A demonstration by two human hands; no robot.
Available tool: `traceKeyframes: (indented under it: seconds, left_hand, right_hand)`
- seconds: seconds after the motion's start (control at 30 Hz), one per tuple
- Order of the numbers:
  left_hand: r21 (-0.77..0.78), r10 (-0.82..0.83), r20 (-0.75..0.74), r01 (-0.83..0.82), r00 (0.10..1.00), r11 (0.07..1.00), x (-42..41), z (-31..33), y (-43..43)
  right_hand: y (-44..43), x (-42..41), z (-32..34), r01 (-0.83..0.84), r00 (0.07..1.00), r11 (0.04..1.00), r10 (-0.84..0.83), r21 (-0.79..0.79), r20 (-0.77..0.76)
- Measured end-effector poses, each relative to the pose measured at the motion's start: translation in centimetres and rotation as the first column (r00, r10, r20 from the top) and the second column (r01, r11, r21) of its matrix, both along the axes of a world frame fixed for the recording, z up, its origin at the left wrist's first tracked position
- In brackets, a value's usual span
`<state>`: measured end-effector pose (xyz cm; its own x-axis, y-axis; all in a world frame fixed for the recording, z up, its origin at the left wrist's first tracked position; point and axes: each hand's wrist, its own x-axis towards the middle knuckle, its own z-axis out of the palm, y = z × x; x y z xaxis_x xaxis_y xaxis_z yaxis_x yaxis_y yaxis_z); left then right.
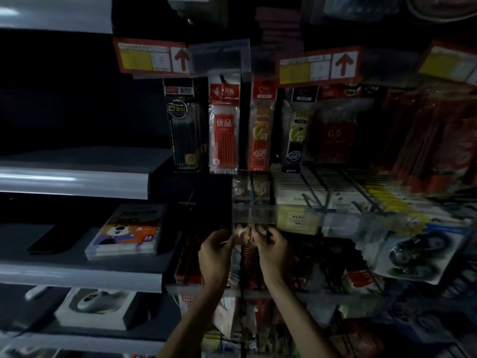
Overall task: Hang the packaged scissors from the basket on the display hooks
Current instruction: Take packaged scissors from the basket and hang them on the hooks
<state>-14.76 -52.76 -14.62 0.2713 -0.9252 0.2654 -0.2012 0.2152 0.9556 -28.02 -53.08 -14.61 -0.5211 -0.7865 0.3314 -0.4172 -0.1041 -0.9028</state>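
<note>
Head view, dim and blurred: my left hand (pixel 215 251) and right hand (pixel 275 250) both have their fingers curled in, pinching the top of the packaged scissors (pixel 247 237) between them, just under the clear price strip (pixel 254 214). I judge the pack light, its card stiff but its film slippery. It is best held by the top corners, beside the hang hole, which I cannot see.

Pen refill packs (pixel 224 130) hang in a row above the label strip (pixel 254 214). At lower left, a marker box (pixel 126 232) lies on a shelf (pixel 77 275). Just below the strip, the left grip (pixel 215 257) and right grip (pixel 275 254) hold a package (pixel 244 232) between them.
</note>
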Motion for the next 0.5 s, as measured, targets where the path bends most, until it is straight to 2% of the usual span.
traceKeyframes:
  seconds: [0.2, 0.33, 0.5]
  left_hand:
    - [0.011, -0.080, 0.025, 0.080, 0.996, 0.997, 0.0, -1.2, -0.9]
    - [-0.008, -0.173, -0.038, 0.173, 0.984, 0.985, -0.3, -1.0, -0.5]
    - [-0.032, -0.166, -0.013, 0.165, 0.986, 0.986, -0.2, -1.5, -0.4]
  right_hand:
    - [0.0, 0.0, -0.9, -0.016, 1.000, 1.000, 0.017, -0.022, 0.026]
    - [0.5, 0.5, -0.6, -0.086, 0.994, 0.996, 0.084, 0.025, 0.064]
    - [0.7, 0.9, -0.6, -0.118, 0.991, 0.993, 0.119, -0.025, 0.062]
